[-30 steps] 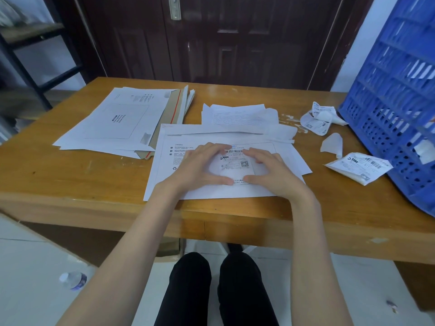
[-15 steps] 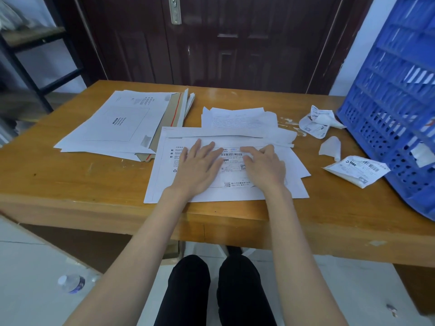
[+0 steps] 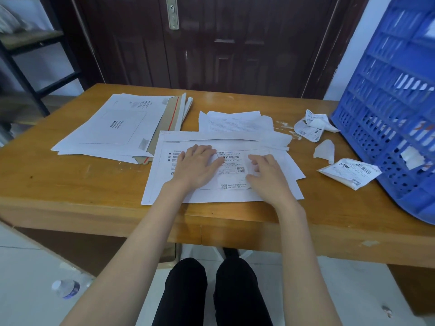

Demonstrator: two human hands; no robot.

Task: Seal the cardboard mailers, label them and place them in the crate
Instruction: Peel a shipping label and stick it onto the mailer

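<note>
Smoothing the label down, palms sliding apart.

Fingers of the left hand lie straight and flat on the label; the right hand, a moment ago close beside them, has drawn outward, fingers loosely spread, pressing its right edge. Under both lies the white mailer on the table. Labelling looks nearly done; the blue crate waits well right of the fingers.
</note>
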